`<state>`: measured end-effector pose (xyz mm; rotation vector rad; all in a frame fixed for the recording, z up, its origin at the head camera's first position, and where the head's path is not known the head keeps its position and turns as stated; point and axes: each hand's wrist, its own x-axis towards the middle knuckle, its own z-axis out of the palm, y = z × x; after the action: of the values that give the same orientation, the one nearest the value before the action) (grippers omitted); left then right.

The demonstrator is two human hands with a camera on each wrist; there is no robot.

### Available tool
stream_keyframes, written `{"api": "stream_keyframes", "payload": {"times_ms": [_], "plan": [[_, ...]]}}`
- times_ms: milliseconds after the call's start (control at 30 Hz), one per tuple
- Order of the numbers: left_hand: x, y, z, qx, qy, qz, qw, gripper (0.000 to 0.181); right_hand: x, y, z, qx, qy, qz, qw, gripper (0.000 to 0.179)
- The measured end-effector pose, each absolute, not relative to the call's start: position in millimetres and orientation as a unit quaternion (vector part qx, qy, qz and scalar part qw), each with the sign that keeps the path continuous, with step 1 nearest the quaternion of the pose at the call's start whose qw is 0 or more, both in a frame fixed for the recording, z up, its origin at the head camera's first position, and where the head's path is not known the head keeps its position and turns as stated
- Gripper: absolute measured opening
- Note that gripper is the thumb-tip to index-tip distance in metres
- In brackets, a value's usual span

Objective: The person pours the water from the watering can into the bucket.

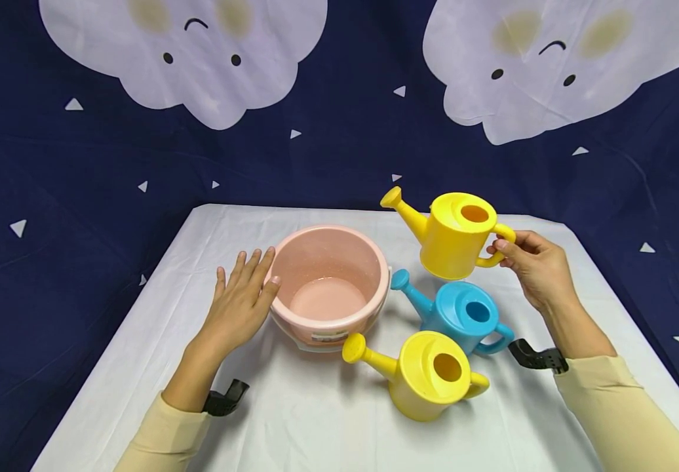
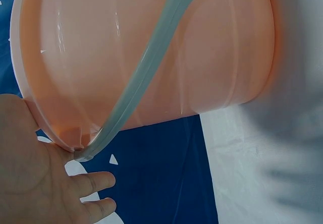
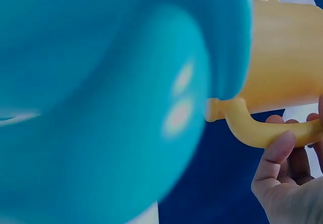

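Observation:
My right hand [image 1: 531,265] pinches the handle of a yellow watering can [image 1: 454,234] and holds it lifted above the table, spout pointing left. In the right wrist view the thumb and fingers [image 3: 280,156] curl round the yellow handle [image 3: 262,133]. Below it a blue watering can [image 1: 460,314] stands on the white tablecloth [image 1: 316,419], filling the right wrist view as a blurred blue watering can [image 3: 111,103]. A second yellow watering can [image 1: 425,373] stands nearest to me. My left hand [image 1: 242,301] lies flat with straight fingers against the left side of a pink bucket [image 1: 329,282].
The pink bucket [image 2: 151,52] has a pale grey handle [image 2: 141,82] folded down along its side. A dark blue backdrop [image 1: 339,151] with white cloud figures hangs behind the table. Black wrist straps [image 1: 537,357] show on both arms.

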<state>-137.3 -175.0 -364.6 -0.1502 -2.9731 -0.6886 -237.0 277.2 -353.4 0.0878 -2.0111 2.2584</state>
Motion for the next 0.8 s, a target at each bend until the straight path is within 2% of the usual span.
{"api": "stream_keyframes", "payload": {"times_ms": [500,800], "plan": [[-137.3,-173.9,-364.5,-0.049,-0.972,-0.228,0.042,0.059,-242.1,280.9,-378.3,0.009,-0.704,0.709,0.019,0.027],[-137.7,-174.0,-365.3,-0.049,-0.972,-0.223,0.049,0.059,-244.6,284.4,-390.2,0.022,-0.696,0.717,0.021,0.016]]}}
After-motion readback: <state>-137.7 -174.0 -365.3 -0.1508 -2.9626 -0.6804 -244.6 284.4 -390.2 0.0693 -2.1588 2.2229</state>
